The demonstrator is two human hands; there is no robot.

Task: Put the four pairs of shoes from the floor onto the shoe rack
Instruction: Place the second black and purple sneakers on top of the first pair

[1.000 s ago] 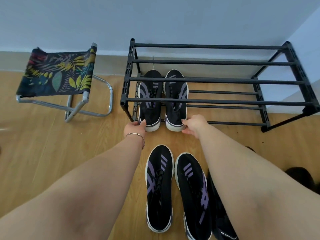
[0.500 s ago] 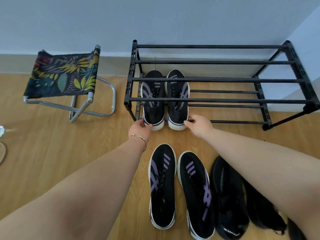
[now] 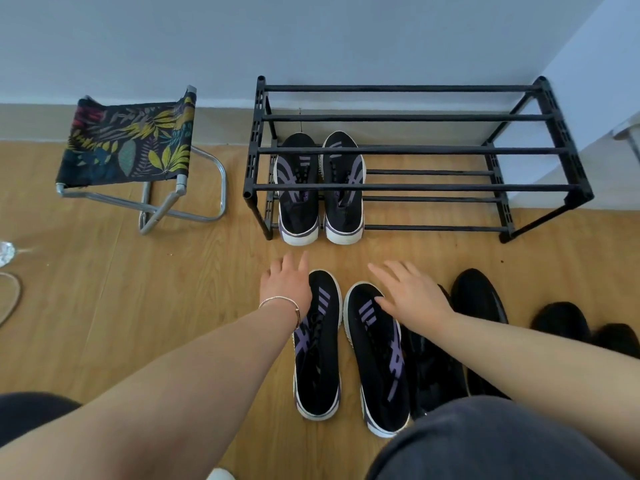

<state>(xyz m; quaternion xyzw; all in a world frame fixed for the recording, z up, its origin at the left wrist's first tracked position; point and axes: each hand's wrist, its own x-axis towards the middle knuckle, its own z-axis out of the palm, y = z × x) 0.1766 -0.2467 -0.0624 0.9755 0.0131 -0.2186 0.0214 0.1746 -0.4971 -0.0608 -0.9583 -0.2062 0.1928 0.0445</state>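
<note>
So one purple-striped pair (image 3: pixel 320 188) is parked on the bottom tier of the shoe rack (image 3: pixel 415 187), far left end, toes toward the wall at 12 o'clock and heels poking out the front. Rest of the rack is bare, both tiers.

Next up looks like the matching pair on the floor (image 3: pixel 346 348). Both shoes run lengthwise 6 to 12, toes pointing at the rack. Left hand (image 3: pixel 285 289) sits at the left shoe's toe, right hand (image 3: pixel 412 296) over the right shoe's toe, one hand per shoe, so neither is really nearer. Both grips are released, fingers spread, holding nothing.

Two darker pairs wait at about 3 o'clock: black pair (image 3: pixel 460 341) just beside, another dark pair (image 3: pixel 585 327) further right.
</note>
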